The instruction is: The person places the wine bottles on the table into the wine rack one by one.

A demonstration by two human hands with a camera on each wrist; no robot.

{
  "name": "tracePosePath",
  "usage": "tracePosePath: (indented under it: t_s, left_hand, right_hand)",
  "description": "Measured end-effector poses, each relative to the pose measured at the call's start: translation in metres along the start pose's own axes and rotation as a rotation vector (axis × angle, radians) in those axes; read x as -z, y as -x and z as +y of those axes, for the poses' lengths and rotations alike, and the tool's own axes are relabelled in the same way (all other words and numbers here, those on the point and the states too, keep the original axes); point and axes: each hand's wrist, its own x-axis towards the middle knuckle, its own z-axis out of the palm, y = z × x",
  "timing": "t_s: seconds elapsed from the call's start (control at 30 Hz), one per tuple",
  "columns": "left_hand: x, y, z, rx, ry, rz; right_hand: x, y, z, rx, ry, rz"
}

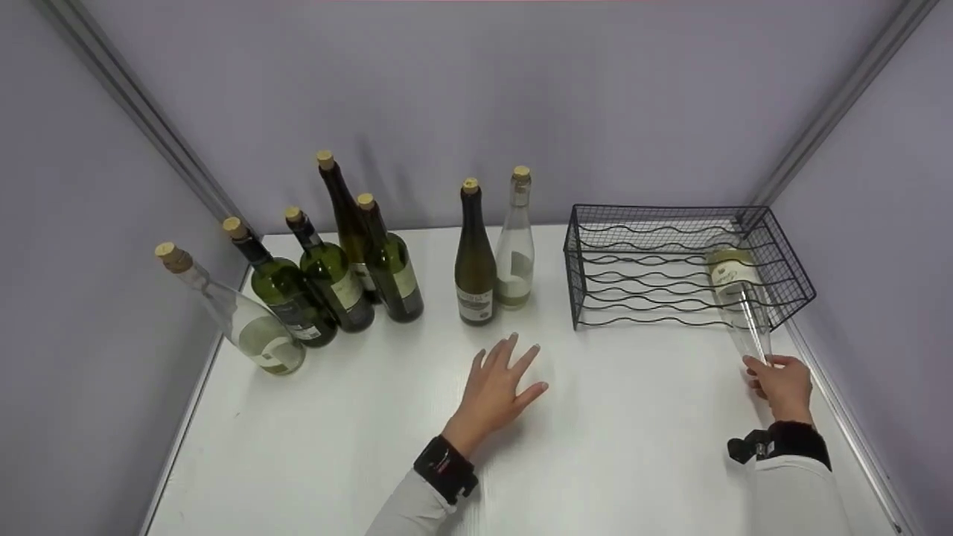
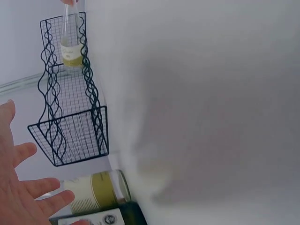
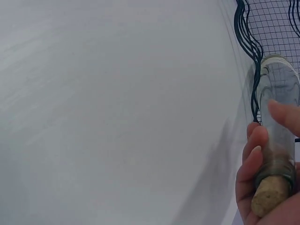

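Note:
My right hand (image 1: 782, 383) grips the neck of a clear glass bottle (image 1: 737, 301), whose base lies inside the black wire rack (image 1: 573, 268) at its right end. In the right wrist view, the cork (image 3: 270, 196) shows in the bottle's mouth, with curled fingers (image 3: 251, 166) around the neck. My left hand (image 1: 495, 391) is spread over the white table, fingers apart and holding nothing. Just beyond its fingertips stand a brown corked bottle (image 1: 475, 260) and a clear corked bottle (image 1: 515, 253), side by side.
On the left stand several more corked bottles: a tilted-looking clear one (image 1: 260, 335), green ones (image 1: 294, 298) and a tall brown one (image 1: 346, 216). Grey panels (image 1: 476, 97) wall in the white table (image 1: 595, 447) at the back and both sides.

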Motion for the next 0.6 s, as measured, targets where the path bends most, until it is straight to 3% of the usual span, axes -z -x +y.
tracePosePath:
  t_s: [0.2,0.43,0.6]
  left_hand:
    - [-0.009,-0.007,0.019,-0.039,0.000,-0.027]
    - [-0.020,-0.011,0.037,-0.079,0.002,-0.048]
    - [-0.027,-0.014,0.048,-0.114,0.011,-0.058]
  right_hand:
    - [0.000,0.000,0.003,0.022,0.061,0.060]
    - [-0.001,0.008,0.000,0.024,0.319,0.161]
    - [-0.004,0.011,-0.001,0.013,0.332,0.199]
